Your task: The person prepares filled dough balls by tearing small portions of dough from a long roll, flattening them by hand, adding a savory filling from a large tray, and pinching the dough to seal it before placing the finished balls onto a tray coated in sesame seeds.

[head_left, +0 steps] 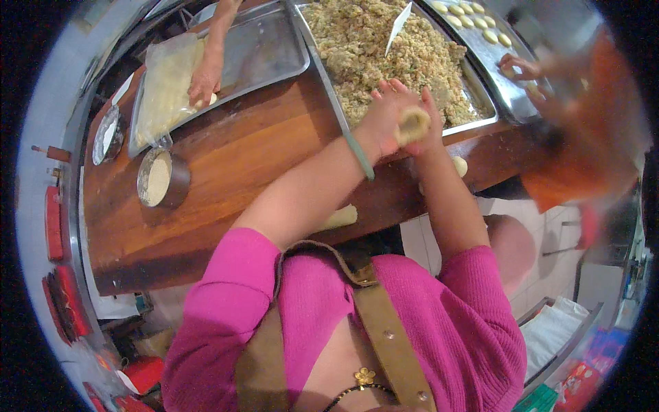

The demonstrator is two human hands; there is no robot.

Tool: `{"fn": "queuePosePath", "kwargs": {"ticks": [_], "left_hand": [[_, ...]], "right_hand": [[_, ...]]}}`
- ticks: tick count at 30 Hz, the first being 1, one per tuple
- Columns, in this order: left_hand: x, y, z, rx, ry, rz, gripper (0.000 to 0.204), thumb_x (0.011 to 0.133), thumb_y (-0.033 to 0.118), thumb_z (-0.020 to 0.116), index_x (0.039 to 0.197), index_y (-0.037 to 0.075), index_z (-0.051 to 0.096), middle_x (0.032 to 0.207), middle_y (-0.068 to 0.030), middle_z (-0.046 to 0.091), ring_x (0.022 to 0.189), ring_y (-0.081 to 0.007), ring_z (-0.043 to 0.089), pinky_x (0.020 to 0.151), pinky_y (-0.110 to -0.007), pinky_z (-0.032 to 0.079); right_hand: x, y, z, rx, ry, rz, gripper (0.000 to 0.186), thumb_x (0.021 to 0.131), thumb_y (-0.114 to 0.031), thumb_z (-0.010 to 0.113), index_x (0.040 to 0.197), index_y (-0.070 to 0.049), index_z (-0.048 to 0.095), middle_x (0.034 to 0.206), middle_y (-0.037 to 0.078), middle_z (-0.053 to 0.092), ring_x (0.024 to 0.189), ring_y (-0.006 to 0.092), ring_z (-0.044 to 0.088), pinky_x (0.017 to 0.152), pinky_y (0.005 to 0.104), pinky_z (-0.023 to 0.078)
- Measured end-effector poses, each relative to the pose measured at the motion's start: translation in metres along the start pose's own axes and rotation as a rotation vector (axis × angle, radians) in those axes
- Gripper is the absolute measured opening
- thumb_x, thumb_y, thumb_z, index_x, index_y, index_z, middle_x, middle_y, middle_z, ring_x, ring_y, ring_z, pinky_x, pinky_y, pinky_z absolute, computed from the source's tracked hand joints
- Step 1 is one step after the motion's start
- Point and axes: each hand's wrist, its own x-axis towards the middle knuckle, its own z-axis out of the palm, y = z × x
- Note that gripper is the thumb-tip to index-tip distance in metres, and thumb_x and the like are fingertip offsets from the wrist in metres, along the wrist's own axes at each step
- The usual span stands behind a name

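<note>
The person's left hand (383, 122) and right hand (431, 132) are pressed about a hollow, pale-yellow dough cup (413, 126), its open mouth facing up between the palms; several fingertips reach past it, and I can't tell how each finger bears on it. To my eye, uneven pressure could thin the wall and split it, and a loosened grip could drop it at the table's edge.

Just beyond, a shallow silver metal tray (473, 128) holds crumbly tan filling (371, 62) with a white flat scraper (398, 29) stuck in it. Rightward, a flat silver baking tray (506, 58) carries oval, pale dough pieces (473, 20). Over to the left, a round metal tin (180, 184) contains pale powder, and another silver tray (268, 51) holds pale dough under clear plastic (161, 82).
</note>
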Motion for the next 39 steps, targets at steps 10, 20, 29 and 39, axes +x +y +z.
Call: {"fn": "queuePosePath", "kwargs": {"ticks": [10, 20, 29, 39], "left_hand": [[-0.058, 0.036, 0.044, 0.395, -0.045, 0.236, 0.024, 0.082, 0.016, 0.041, 0.097, 0.0, 0.05, 0.096, -0.0135, 0.053, 0.09, -0.0242, 0.053, 0.077, -0.038, 0.044], [-0.102, 0.01, 0.045, 0.854, 0.29, 0.246, 0.053, 0.083, 0.063, 0.031, 0.079, 0.013, 0.049, 0.063, -0.0007, 0.047, 0.047, -0.012, 0.044, 0.038, -0.024, 0.032], [-0.123, 0.013, 0.045, 0.84, 0.181, 0.113, 0.05, 0.087, 0.057, 0.025, 0.092, 0.014, 0.051, 0.074, -0.0009, 0.052, 0.055, -0.0087, 0.046, 0.043, -0.021, 0.035], [-0.15, 0.024, 0.037, 0.815, -0.215, 0.042, 0.047, 0.089, 0.052, 0.03, 0.103, 0.011, 0.049, 0.089, -0.0023, 0.055, 0.073, -0.0128, 0.054, 0.059, -0.025, 0.046]], "right_hand": [[-0.03, -0.005, 0.031, -1.015, 0.085, -0.308, 0.071, 0.071, -0.026, 0.069, 0.13, -0.007, 0.035, 0.13, 0.007, 0.04, 0.12, 0.022, 0.036, 0.096, 0.0377, 0.032], [-0.027, 0.033, 0.083, -1.17, 0.123, -0.406, 0.051, 0.071, -0.027, 0.066, 0.115, -0.007, 0.049, 0.114, 0.011, 0.053, 0.101, 0.0203, 0.051, 0.086, 0.0314, 0.04], [-0.037, 0.043, 0.098, -1.055, 0.163, -0.39, 0.037, 0.072, -0.019, 0.067, 0.104, -0.003, 0.056, 0.105, 0.01, 0.058, 0.088, 0.014, 0.056, 0.076, 0.0274, 0.045], [-0.043, 0.049, 0.115, -0.764, 0.007, -0.393, 0.028, 0.071, -0.014, 0.069, 0.095, -0.002, 0.06, 0.104, 0.01, 0.059, 0.09, 0.0168, 0.056, 0.08, 0.0292, 0.045]]}}
